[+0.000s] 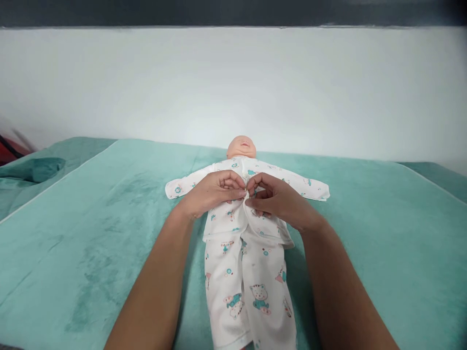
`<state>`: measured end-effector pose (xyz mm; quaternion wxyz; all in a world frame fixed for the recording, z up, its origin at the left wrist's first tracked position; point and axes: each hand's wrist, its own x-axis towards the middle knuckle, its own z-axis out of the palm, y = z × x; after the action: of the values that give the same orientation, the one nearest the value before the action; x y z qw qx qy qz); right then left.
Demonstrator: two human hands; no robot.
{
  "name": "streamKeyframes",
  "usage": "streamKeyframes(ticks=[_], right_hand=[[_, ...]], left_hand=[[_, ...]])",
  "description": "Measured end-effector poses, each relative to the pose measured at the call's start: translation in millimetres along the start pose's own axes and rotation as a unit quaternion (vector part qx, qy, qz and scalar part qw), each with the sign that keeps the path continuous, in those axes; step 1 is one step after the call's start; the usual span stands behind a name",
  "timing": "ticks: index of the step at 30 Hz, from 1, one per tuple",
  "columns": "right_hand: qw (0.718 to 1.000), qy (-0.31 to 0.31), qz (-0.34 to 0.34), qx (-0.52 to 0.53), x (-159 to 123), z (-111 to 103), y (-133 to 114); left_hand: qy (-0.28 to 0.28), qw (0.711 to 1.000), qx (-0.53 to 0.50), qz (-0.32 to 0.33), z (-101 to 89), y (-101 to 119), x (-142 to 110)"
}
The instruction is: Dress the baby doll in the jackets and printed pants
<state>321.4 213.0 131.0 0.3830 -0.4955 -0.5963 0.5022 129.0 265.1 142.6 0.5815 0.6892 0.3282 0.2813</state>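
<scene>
A baby doll (241,146) lies on its back with its head at the far end and both sleeves spread sideways. It wears a white baby shirt (226,218) with small printed animals, and matching trousers (233,287). My left hand (215,191) pinches one side of the shirt's front opening at the chest. Facing it, my right hand (275,197) pinches the other side, the fingertips of both hands almost touching. A small fastening seems to sit between them, mostly hidden by the fingers. Below the hands the shirt front hangs in folds over the trousers' top.
A green plush cover (109,233) spreads under the doll, with a pale seam down each side. Behind it rises a white wall (233,87) with a dark band on top. Bunched green cloth (36,169) and something red (10,149) lie at the far left.
</scene>
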Motion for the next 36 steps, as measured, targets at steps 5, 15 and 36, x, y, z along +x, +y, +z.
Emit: streamKeyframes(ticks=[5, 15, 36], right_hand=[[1.0, 0.012, -0.002, -0.012, -0.6, 4.8, -3.1], [0.999, 0.011, 0.001, -0.03, -0.4, 5.9, -2.8], [0.999, -0.039, -0.015, -0.014, -1.2, -2.0, 1.8]], left_hand=[[-0.018, 0.999, 0.038, 0.0, 3.1, 6.0, -3.3], [-0.004, 0.999, 0.027, 0.021, 2.8, 2.1, -2.0], [-0.055, 0.997, -0.044, 0.015, -9.0, -7.4, -1.8]])
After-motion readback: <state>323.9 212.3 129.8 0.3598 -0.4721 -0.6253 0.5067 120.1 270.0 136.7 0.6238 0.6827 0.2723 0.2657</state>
